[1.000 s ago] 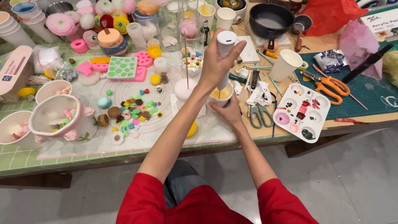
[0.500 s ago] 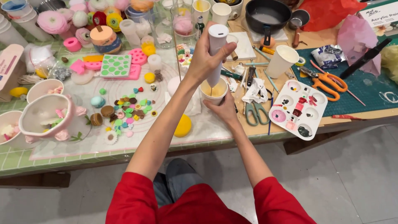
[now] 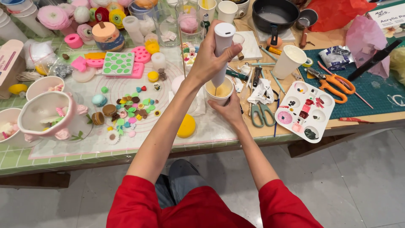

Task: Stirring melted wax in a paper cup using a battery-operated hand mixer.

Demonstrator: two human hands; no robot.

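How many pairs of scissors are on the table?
2. The orange scissors lie on the green mat to the right. The grey-handled scissors lie left of the paint palette. More may be hidden under the clutter.

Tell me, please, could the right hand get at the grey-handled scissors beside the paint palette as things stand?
Probably yes, once it lets go: the right hand is closed around the paper cup, and the grey-handled scissors lie uncovered just to its right, before the paint palette, with nothing between them.

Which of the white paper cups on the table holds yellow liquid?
The cup steadied by the right hand, under the white mixer; the cup by the scissors shows none.
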